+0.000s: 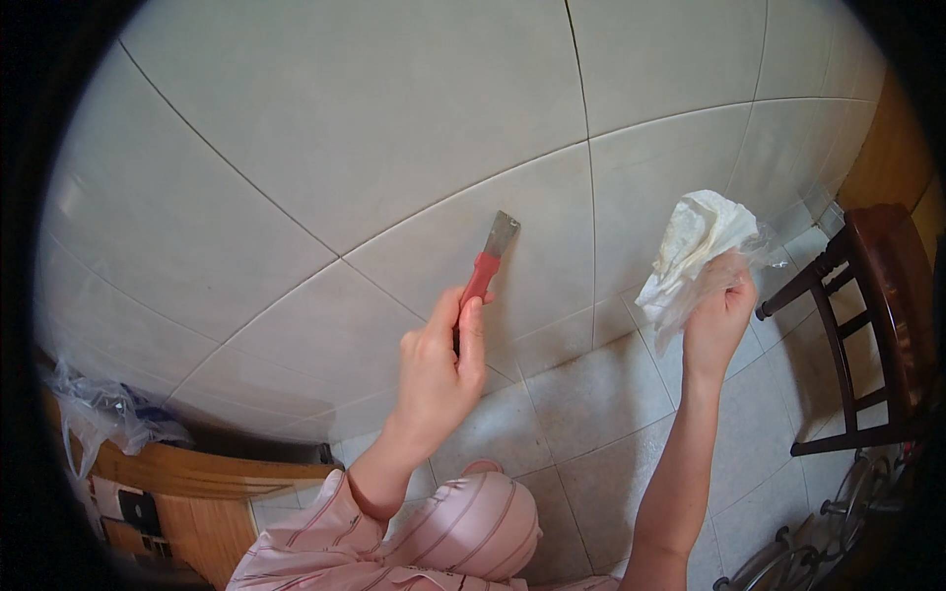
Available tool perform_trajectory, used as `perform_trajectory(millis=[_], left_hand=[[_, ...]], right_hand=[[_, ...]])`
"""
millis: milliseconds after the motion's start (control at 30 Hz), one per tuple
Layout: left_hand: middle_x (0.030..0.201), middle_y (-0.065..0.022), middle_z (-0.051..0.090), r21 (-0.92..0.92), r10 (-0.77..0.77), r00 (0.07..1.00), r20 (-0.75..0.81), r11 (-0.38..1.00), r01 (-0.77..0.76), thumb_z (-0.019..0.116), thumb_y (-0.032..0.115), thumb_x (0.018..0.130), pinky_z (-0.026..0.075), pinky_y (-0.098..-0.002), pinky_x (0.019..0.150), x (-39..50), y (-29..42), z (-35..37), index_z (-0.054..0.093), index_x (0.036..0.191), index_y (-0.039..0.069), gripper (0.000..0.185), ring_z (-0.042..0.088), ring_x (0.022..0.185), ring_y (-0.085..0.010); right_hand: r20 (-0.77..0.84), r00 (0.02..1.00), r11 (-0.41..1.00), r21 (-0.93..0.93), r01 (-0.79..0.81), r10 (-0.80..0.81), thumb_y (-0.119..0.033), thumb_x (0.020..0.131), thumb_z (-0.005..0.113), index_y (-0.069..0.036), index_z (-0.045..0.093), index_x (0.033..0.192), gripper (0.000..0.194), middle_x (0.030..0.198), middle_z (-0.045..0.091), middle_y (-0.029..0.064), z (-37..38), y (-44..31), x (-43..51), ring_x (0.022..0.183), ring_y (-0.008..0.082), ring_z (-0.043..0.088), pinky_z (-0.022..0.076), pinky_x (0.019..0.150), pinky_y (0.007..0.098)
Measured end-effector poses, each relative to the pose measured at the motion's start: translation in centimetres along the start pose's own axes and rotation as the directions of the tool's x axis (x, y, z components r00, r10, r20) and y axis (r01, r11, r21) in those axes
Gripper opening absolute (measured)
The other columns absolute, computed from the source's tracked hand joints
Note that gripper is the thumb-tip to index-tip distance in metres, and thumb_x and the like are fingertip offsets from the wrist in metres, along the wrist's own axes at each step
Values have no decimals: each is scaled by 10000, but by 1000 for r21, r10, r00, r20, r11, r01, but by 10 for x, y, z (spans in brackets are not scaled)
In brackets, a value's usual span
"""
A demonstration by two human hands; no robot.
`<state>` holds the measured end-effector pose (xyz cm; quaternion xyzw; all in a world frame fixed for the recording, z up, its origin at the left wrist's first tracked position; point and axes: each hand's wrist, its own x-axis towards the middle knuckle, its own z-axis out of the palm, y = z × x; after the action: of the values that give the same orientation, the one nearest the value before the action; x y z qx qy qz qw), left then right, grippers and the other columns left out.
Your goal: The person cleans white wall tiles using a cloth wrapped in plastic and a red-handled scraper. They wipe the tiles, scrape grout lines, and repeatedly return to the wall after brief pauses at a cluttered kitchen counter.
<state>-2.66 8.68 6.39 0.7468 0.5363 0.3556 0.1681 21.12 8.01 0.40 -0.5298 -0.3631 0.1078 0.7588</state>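
A scraper [484, 267] with a red handle and a flat metal blade is gripped in my left hand [441, 369]. Its blade points up at the light tiled wall [414, 244]; whether the tip touches the tile I cannot tell. My right hand [720, 310] is closed around a crumpled white paper towel [698, 233], stained yellowish in places. Clear plastic film [765, 247] is bunched with the towel in the same fist. That hand is held out to the right, near the foot of the wall.
On the right a dark wooden chair [887, 295] stands on the tiled floor [602, 399]. Metal racks or stands [835, 510] lie below it. At left is a wooden cabinet [207, 473] with a clear plastic bag [111, 414] on it. My knee in striped pink cloth [480, 524] is bent below.
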Motion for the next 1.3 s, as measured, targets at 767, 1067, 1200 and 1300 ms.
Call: perform_trajectory(millis=[767,1067,1200,1300], left_hand=[[500,58,349,-98,34,999,-31,994,-37,477,169,1005,218,-239,429,1,-3,0,658,1014,17,237,306,465,-13],[496,-27,398,-100,19,1000,-4,995,-19,490,158,994,276,-276,417,4,-2,-1,637,997,14,206,372,415,-81],[491,-61,422,-77,44,999,14,996,-43,490,142,988,296,-292,412,3,-4,-2,629,990,9,192,384,391,-113],[488,-59,412,-106,-47,999,2,993,47,488,136,987,279,-288,411,-4,-9,-8,632,987,8,193,366,392,-108]], right_hand=[[40,999,1000,-12,-14,14,-165,989,496,25,541,785,282,681,508,-34,3,-6,-6,675,46,422,366,599,226],[54,998,1000,11,-24,23,-166,998,483,15,518,764,298,679,494,-42,8,-7,-9,668,42,404,356,584,230],[57,998,998,-64,-18,21,-160,996,486,12,514,760,293,680,497,-41,7,-9,-9,671,42,412,363,589,230],[89,996,1000,-14,4,-3,-58,947,452,-68,404,721,232,712,392,-72,7,-10,-10,684,33,355,301,571,219]])
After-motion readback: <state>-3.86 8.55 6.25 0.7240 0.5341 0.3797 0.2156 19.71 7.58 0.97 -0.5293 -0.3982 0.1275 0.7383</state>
